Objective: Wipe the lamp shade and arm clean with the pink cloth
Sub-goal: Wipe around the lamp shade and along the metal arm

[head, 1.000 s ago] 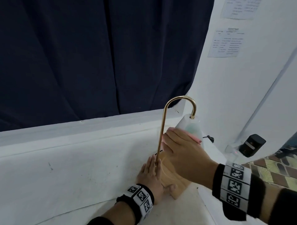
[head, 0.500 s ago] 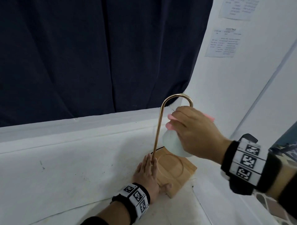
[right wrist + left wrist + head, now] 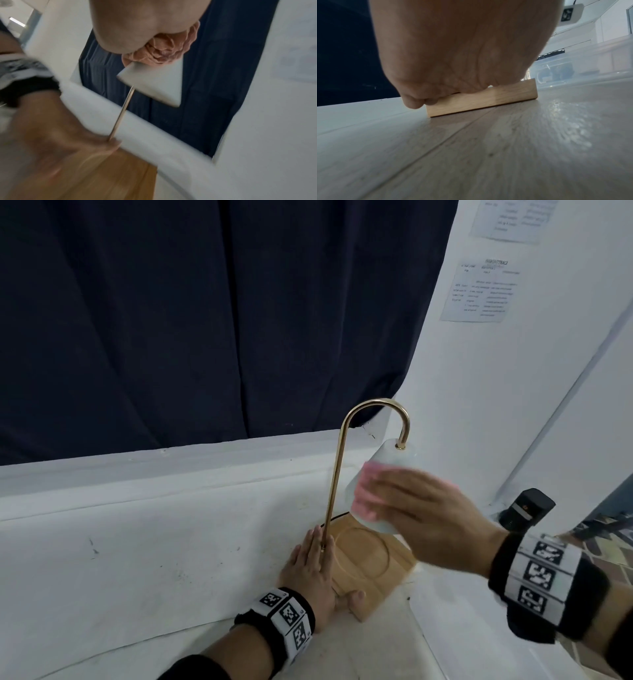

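A small lamp stands on a wooden base [image 3: 383, 571], with a thin gold arm [image 3: 337, 470] that curves over into a frosted white shade [image 3: 394, 457]. My right hand [image 3: 421, 518] presses the pink cloth [image 3: 364, 491] against the near side of the shade; the hand is blurred by motion. In the right wrist view the bunched pink cloth [image 3: 169, 46] sits under my palm on the shade [image 3: 154, 83]. My left hand [image 3: 313, 570] lies flat on the base's left corner by the foot of the arm, thumb over the front edge. The left wrist view shows the base's edge [image 3: 481, 98] under that hand.
A dark blue curtain [image 3: 205, 320] hangs behind a white ledge [image 3: 171, 467]. A white wall with taped papers [image 3: 483, 289] rises to the right. A small black device [image 3: 527, 508] sits at the right. A clear plastic bin [image 3: 583, 65] stands beside the base.
My right hand with the cloth went up to the shade's top, then came back down its side. The shade swung with it. The left hand stayed on the base.
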`<state>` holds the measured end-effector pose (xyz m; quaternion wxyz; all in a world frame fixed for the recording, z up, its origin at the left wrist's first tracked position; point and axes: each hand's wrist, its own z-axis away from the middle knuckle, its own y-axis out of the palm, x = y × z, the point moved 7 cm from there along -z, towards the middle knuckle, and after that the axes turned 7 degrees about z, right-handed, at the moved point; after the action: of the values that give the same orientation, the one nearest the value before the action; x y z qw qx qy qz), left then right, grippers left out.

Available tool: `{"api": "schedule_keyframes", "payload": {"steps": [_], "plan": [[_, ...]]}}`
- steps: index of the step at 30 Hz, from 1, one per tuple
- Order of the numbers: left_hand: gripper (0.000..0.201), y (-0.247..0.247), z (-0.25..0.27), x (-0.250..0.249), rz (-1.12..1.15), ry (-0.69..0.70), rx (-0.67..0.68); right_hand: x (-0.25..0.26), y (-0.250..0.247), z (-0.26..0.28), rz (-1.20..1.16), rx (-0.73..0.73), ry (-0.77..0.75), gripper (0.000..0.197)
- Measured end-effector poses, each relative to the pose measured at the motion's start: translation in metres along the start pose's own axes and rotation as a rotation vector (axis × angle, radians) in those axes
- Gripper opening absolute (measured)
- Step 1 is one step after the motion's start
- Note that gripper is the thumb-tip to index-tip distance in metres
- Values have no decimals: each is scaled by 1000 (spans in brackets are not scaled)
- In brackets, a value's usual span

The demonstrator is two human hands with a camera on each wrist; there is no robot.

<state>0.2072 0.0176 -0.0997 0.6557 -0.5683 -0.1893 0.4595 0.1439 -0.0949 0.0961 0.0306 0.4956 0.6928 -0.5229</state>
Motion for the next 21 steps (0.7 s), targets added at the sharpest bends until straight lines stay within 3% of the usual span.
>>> {"api": "schedule_keyframes", "payload": {"steps": [2,5,7,12,16,21], "plan": [[130,-1,1,-1,-7,-10,-1,-21,-12,-13,33,-30,65,32],[123,-1,2,0,-34,-24,5,-36,-15,-33,83,38,196,33],[116,-2,2,0,-50,-27,15,-27,-3,-43,148,80,219,19],[121,-1,1,1,-64,-20,32,34,40,-23,131,284,64,43],[133,1,-2,2,-45,14,17,49,33,14,16,204,-65,43],[131,3,-4,4,-49,4,14,19,10,19,-119,-21,-48,33]]}}
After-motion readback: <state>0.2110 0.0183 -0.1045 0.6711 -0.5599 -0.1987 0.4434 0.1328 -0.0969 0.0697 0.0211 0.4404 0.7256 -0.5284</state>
